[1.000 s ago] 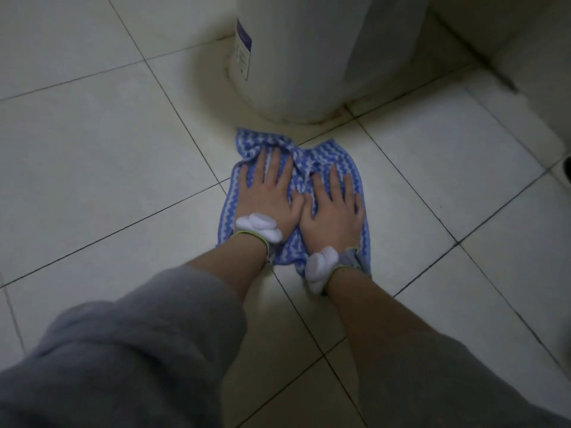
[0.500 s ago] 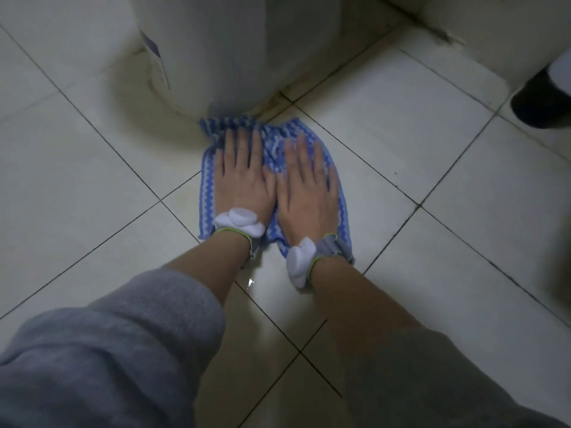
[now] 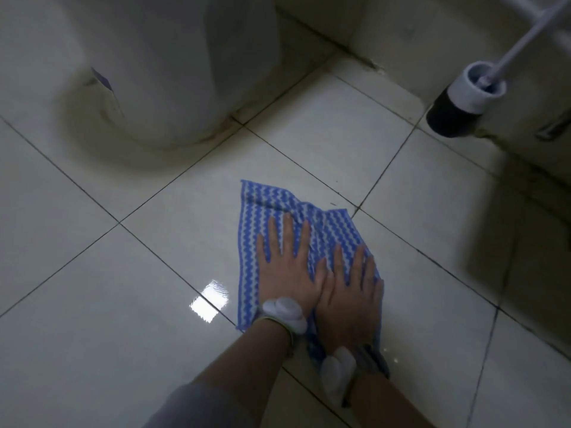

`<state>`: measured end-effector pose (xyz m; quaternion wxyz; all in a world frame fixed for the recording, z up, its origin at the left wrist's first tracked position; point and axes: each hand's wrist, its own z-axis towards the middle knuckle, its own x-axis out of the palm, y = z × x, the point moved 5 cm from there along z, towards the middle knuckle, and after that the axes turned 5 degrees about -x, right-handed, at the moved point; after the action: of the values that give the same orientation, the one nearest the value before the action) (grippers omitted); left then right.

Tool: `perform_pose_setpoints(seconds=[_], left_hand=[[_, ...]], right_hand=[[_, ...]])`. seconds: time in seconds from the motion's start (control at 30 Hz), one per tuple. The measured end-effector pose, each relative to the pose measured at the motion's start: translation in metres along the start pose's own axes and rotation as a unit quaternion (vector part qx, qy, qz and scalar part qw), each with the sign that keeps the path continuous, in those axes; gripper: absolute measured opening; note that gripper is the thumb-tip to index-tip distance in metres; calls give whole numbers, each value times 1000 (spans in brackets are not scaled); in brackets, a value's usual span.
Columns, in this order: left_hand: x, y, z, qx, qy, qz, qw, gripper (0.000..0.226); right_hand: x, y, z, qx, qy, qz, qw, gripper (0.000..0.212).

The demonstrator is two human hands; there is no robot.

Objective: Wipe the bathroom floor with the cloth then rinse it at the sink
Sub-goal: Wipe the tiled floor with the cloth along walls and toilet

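floor [image 3: 123, 304]: glossy tile, probably wet, slick | cloth [image 3: 262, 205]: flat, well off floor's far edge; soft, limp, light, bunches when pushed; lift by free top corner | left hand [image 3: 287, 273], right hand [image 3: 349, 304]: flat, fingers straight, pressing cloth

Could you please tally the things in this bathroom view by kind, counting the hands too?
Cloth: 1
Hands: 2, left hand and right hand, both flat on the cloth
Wrist bands: 2, left band and right band
Pedestal: 1
Brush: 1
Brush holder: 1
Total: 8
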<state>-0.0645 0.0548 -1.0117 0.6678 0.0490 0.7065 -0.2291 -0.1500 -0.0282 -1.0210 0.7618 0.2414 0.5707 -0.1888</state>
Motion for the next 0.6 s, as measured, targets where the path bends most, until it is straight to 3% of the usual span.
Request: perform_pose_setpoints(seconds=[0.1,0.2,0.4,0.6], left_hand=[[4,-6,11,15,-4,-6,1000,76],[3,-9,30,-29,-9,-48,998,78],[8,-32,80,-118,-19,-76,990,80],[18,-66,127,-32,17,-50,998,82]], right_hand=[[1,-3,3,55,-31,-25,998,51],[7,-4,26,64,-31,-35,997,58],[13,-9,79,-59,-64,18,996,56],[8,-20,117,-92,-141,-6,986,38]])
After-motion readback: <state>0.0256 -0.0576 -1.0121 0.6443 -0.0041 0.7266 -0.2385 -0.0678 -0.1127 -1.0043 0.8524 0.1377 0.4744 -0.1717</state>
